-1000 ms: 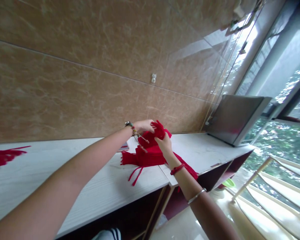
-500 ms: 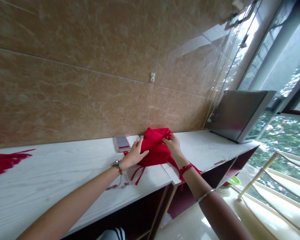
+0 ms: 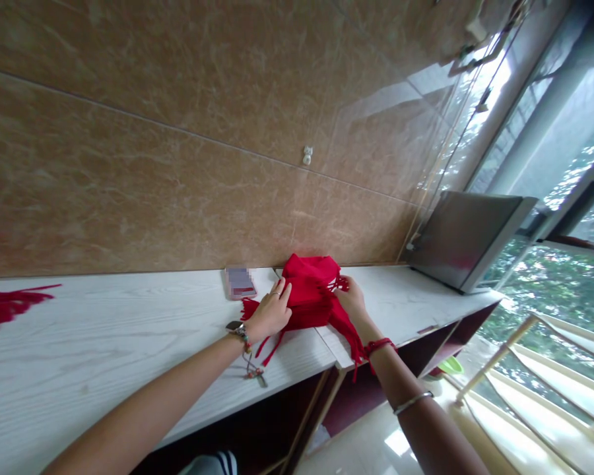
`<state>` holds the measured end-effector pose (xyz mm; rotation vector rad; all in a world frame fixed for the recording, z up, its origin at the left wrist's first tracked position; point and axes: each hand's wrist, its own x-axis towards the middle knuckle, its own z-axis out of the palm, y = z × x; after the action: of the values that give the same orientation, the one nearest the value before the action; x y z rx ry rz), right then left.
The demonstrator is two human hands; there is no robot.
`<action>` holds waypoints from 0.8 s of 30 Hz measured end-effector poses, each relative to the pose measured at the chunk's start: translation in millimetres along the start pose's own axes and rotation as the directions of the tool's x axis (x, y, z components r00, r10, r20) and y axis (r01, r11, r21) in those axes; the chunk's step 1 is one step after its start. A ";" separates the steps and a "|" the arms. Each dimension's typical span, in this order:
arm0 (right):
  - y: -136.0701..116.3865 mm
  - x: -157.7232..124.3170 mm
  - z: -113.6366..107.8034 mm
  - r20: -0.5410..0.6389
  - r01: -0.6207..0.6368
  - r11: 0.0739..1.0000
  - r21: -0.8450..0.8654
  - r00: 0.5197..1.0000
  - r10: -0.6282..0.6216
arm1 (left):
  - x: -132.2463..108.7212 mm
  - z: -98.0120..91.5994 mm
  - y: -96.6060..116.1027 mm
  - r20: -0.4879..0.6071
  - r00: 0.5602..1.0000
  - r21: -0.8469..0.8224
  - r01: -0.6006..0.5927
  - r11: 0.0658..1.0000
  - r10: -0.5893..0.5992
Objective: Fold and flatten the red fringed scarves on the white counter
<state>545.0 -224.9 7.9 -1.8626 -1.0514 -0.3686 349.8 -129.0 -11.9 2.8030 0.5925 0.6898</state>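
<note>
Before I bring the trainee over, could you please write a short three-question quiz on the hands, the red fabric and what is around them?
1. The right hand's fingers are at: (a) the grey metallic box; (b) the fringe of the folded red fabric in front of the person; (c) the yellow-green bowl.

2. True or false: in the picture, the flat rectangular phone with pale edges lies to the right of that folded fabric.

3. Fill in: the small white animal-shaped ornament is on the brown marbled ____.

Key: 1 b; 2 false, it lies to the left; 3 wall.
</note>
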 end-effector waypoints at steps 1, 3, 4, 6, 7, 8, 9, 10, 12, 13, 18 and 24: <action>-8.2 0.3 -2.2 -0.043 0.037 0.998 -0.051 0.998 -0.039 | 1.5 -1.6 -0.9 0.042 0.999 0.004 -0.001 1.000 0.001; -28.7 2.3 -4.8 -0.074 0.189 0.971 -0.149 0.977 -0.201 | 5.4 -4.6 -2.0 0.135 0.991 0.019 0.011 1.000 -0.013; -38.9 3.4 -4.3 -0.014 0.301 0.934 -0.193 0.951 -0.309 | 7.5 -5.5 -2.3 0.173 0.984 0.025 0.024 0.999 -0.028; -54.2 5.0 1.7 0.218 0.481 0.847 -0.228 0.873 -0.437 | 10.8 -5.7 -2.9 0.210 0.975 0.032 0.061 0.998 -0.066; -58.1 5.1 6.7 0.349 0.526 0.819 -0.230 0.830 -0.435 | 11.8 -5.1 -3.6 0.210 0.974 0.031 0.083 0.996 -0.088; -59.4 4.6 12.5 0.466 0.551 0.803 -0.230 0.786 -0.406 | 12.1 -4.0 -4.6 0.204 0.973 0.026 0.102 0.994 -0.105; -58.3 3.6 18.5 0.555 0.559 0.796 -0.232 0.748 -0.363 | 11.9 -2.8 -6.1 0.197 0.974 0.020 0.113 0.993 -0.115; -55.5 2.3 24.1 0.617 0.558 0.795 -0.238 0.719 -0.320 | 11.2 -1.5 -7.8 0.195 0.973 0.017 0.119 0.993 -0.120; -47.9 -0.6 32.0 0.678 0.557 0.790 -0.255 0.686 -0.265 | 8.7 0.7 -11.8 0.207 0.970 0.019 0.123 0.992 -0.124; -44.4 -1.6 34.0 0.688 0.557 0.787 -0.264 0.681 -0.251 | 7.3 1.6 -13.5 0.212 0.968 0.023 0.131 0.991 -0.133; -37.1 -0.8 32.3 0.708 0.573 0.767 -0.290 0.667 -0.232 | 1.0 2.8 -13.0 0.098 0.989 0.065 0.101 0.993 -0.107; -29.7 -1.3 34.0 0.729 0.621 0.732 -0.281 0.634 -0.258 | -4.3 -0.4 -10.5 0.172 0.984 0.117 -0.074 0.990 0.053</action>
<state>515.0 -191.2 6.6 -2.2425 -2.1261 -0.3115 342.6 -121.3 -16.2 2.9673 0.5337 0.4345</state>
